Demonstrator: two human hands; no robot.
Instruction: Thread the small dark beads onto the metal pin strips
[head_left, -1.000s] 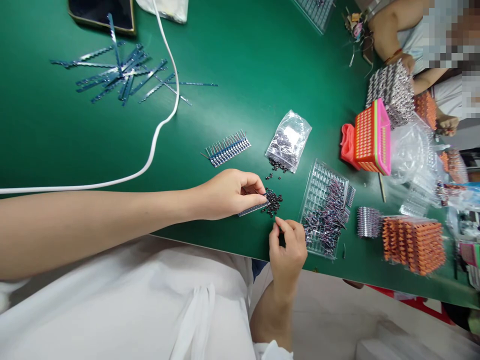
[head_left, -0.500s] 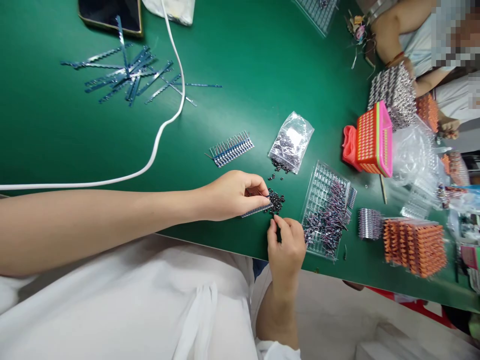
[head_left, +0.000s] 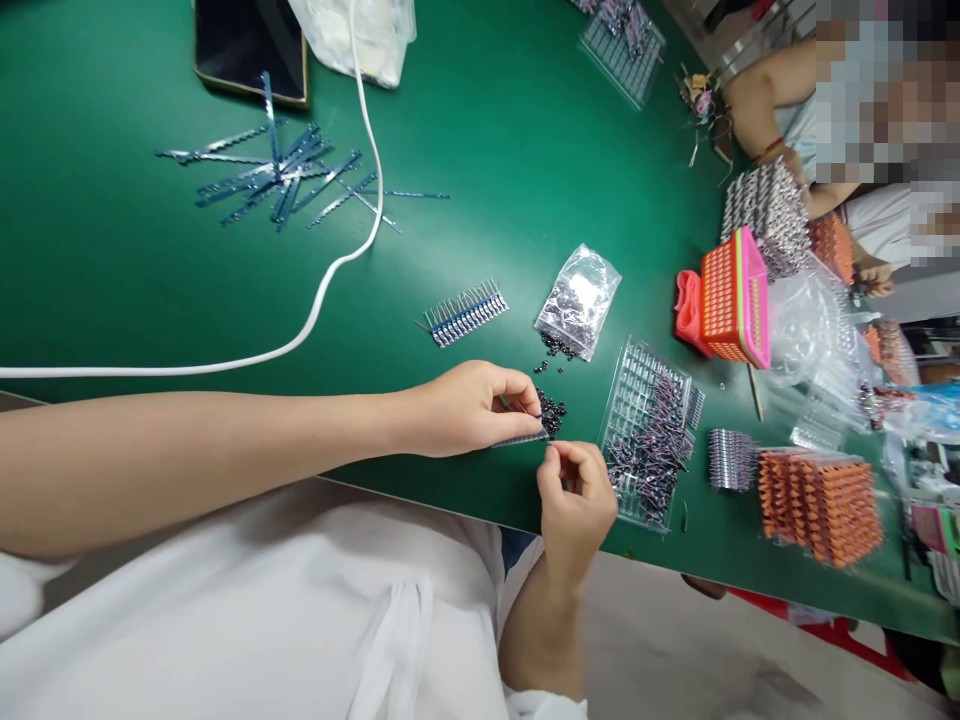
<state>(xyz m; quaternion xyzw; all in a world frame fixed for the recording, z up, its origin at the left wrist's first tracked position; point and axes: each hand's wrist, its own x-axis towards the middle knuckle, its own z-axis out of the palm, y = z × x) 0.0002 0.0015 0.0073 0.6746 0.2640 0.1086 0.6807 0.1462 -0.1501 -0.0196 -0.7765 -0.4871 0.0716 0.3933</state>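
My left hand (head_left: 472,408) is closed round a blue-and-silver strip of small parts (head_left: 523,437) with thin wire leads; the fingers cover most of it. Close to the strip's right end, my right hand (head_left: 576,500) has thumb and forefinger pinched together, and whatever is between them is too small to make out. A heap of tiny dark beads (head_left: 553,410) lies just past my left fingertips. Beyond it is a clear plastic bag (head_left: 581,295) of the same dark pieces, some spilled at its mouth. A second strip with upright leads (head_left: 469,313) rests on the green table (head_left: 465,235).
Right of my hands sits a clear tray (head_left: 626,385) of leaded parts. Farther right are a parts stack (head_left: 731,460), an orange stack (head_left: 817,505) and a basket (head_left: 727,310). A white cable (head_left: 322,290), loose blue strips (head_left: 289,175) and a phone (head_left: 251,45) lie left. Another person's arm (head_left: 769,90) shows.
My right thumb and forefinger have closed together and stay by the strip's end. My left hand still holds the strip. The whole view has shifted slightly.
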